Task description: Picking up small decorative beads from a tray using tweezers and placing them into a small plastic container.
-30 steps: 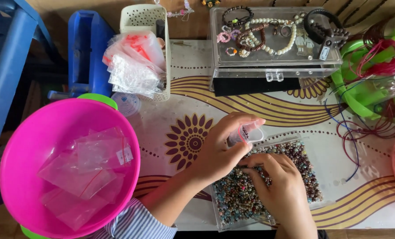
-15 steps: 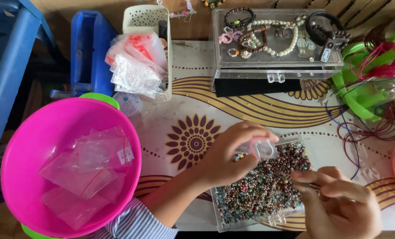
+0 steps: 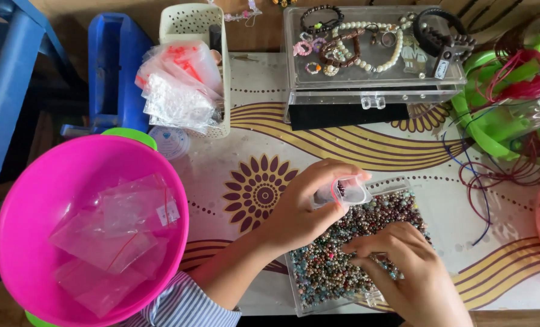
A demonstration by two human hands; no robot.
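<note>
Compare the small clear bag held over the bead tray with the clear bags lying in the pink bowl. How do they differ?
The small bag is pinched in the left hand with its mouth held open; the bags in the pink bowl lie flat and loose, untouched. The small bag hangs above the bead tray, where the right hand picks beads; the others are piled overlapping. All are clear plastic with red strips.

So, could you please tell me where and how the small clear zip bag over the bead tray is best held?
Probably by its upper edge near the mouth, pinched from the left side, as the left hand does now. The small clear zip bag is thin and floppy, tilted with its mouth toward the bead tray, so a rim pinch keeps it open while the right hand gathers beads.
</note>
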